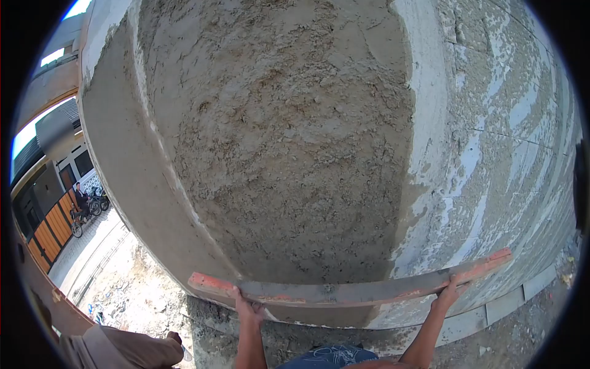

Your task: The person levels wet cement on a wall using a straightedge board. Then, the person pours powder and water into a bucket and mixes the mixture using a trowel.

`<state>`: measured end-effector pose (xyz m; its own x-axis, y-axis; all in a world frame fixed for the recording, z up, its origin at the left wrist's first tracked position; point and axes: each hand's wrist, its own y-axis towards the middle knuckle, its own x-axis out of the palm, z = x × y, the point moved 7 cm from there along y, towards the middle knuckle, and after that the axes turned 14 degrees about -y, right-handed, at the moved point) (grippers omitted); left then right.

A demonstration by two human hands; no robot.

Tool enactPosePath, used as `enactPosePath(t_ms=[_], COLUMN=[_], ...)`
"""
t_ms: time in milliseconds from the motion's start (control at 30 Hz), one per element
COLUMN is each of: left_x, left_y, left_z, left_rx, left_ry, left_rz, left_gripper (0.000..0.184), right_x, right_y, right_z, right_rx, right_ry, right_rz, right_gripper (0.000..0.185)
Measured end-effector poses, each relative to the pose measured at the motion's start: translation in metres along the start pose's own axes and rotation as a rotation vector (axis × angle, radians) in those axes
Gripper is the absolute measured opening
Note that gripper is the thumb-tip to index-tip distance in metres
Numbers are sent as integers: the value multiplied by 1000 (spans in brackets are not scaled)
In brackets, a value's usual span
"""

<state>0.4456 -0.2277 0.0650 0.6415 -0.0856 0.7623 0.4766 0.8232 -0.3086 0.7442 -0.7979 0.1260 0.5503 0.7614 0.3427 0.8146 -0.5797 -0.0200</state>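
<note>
A long straight board [344,294], red at its ends and smeared with grey mortar, lies level across the lower part of the wall. My left hand [248,305] grips it left of its middle, and my right hand [448,294] grips it toward the right end. Above the board, wet rough mortar [295,147] covers the wall between a smoother band [123,141] on the left and a pale strip [428,86] on the right. The fingers behind the board are partly hidden.
Another person's sleeve and arm [123,349] are close by at the lower left. Rubble ground [132,277] runs along the wall's left edge. Farther off, a person [80,197] is beside bicycles near an orange-slatted gate [52,232]. Block-like edging [504,305] lines the wall's foot.
</note>
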Motion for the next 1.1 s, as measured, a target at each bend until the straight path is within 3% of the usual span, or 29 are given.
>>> enactPosePath(t_ms=[67, 233, 367, 467, 567, 600, 667, 767, 833, 867, 1100], left_x=[60, 151, 175, 174, 171, 170, 172, 181, 192, 199, 246], left_y=[-25, -73, -93, -87, -73, -68, -63, -63, -68, -67, -74], left_z=[-6, -85, -95, -83, -72, -68, -60, -63, -68, -72, -138], left_rx=[23, -219, -183, -188, -178, -165, -158, -142, -119, -97, 254], left_ry=[-23, -87, -189, -246, -274, -280, -272, -233, -185, -181, -212], left_rz=[-17, -327, -262, -230, -193, -183, -182, -187, -230, -232, -7], left_gripper=[93, 88, 80, 77, 76, 75, 75, 74, 73, 72, 56], right_x=[14, 51, 71, 60, 46, 33, 41, 45, 48, 51, 70], right_y=[6, 15, 13, -1, -18, 1, -3, 28, 63, 65, 153], right_z=[-13, -52, -75, -107, -176, -185, -204, -209, -205, -205, -167], right_rx=[50, -87, -171, -303, -1093, -1269, -1468, -1694, -1722, -1765, -1771], right_ry=[121, 93, 58, -414, -1255, -1415, -1570, -1431, -1252, -1165, -1112], right_rz=[-35, -101, -203, -379, -47, 156, 314, 304, 84, 119, 17], right_gripper=[87, 76, 85, 95, 97, 97, 97, 77, 67, 56, 46])
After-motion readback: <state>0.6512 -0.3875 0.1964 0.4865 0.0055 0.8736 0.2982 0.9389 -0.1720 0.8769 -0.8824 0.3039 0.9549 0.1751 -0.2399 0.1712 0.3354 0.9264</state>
